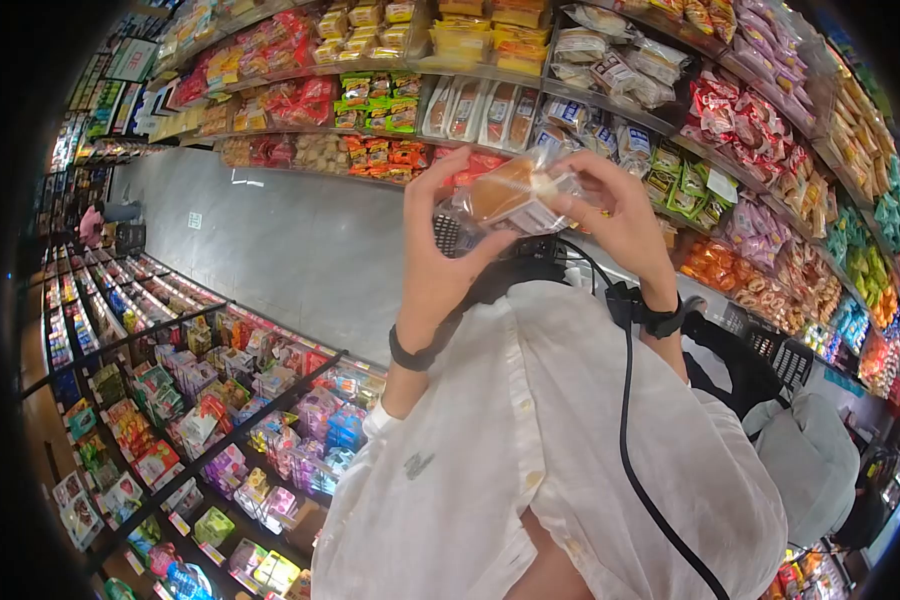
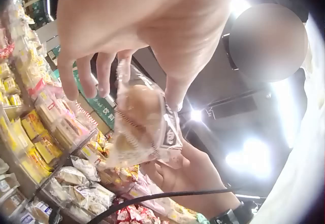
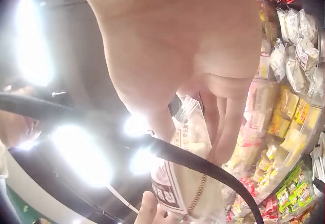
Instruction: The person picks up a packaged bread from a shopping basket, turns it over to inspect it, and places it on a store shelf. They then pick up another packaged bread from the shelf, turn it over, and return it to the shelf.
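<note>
A golden-brown bread in a clear plastic wrapper (image 1: pixel 515 195) is held up in front of the person's chest. The left hand (image 1: pixel 438 245) holds its left end, thumb along the lower edge and fingers spread apart on the far side. At the other end the right hand (image 1: pixel 620 205) grips the wrapper between thumb and fingers. The left wrist view shows the wrapped bread (image 2: pixel 139 115) between the left thumb and index finger, its printed label facing the thumb side. From the right wrist, the crimped wrapper end (image 3: pixel 190 115) lies between the right thumb and fingers.
Shelves of packaged breads (image 1: pixel 480 110) and snacks curve ahead and to the right. A lower display of colourful packets (image 1: pixel 220 400) stands on the left beside a grey floor (image 1: pixel 270 250). A black cable (image 1: pixel 630 420) hangs from the right wrist across the white shirt.
</note>
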{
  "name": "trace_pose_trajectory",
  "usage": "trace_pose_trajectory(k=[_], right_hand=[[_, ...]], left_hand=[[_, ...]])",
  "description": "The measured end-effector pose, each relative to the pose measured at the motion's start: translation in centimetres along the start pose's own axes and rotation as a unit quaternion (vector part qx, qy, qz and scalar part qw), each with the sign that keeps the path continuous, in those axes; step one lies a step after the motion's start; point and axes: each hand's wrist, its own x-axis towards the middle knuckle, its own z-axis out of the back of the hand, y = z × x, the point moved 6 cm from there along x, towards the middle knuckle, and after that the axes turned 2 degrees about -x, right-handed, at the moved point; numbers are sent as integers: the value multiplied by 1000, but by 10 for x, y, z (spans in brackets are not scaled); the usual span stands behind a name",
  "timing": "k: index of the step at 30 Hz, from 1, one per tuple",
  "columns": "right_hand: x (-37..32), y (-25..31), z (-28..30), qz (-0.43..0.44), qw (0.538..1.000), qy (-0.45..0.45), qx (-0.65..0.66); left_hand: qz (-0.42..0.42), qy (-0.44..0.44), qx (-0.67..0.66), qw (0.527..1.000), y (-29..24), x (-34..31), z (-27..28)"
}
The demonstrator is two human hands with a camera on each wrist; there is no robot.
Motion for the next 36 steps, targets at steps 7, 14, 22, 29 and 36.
trace_pose_trajectory(k=[7, 14, 22, 29, 36], right_hand=[[-12, -23, 4, -77, 989, -34, 119], [-12, -27, 11, -61, 998, 26, 23], [-8, -29, 29, -53, 997, 10, -51], [-11, -59, 47, -86, 993, -71, 49], [-26, -172, 111, -158, 973, -165, 42]], left_hand=[[181, 15, -184, 966, 43, -28, -4], [167, -4, -183, 969, 55, -37, -3], [162, -15, -204, 965, 45, -35, -19], [179, 11, -180, 967, 30, -25, -44], [206, -5, -149, 967, 34, -25, -64]])
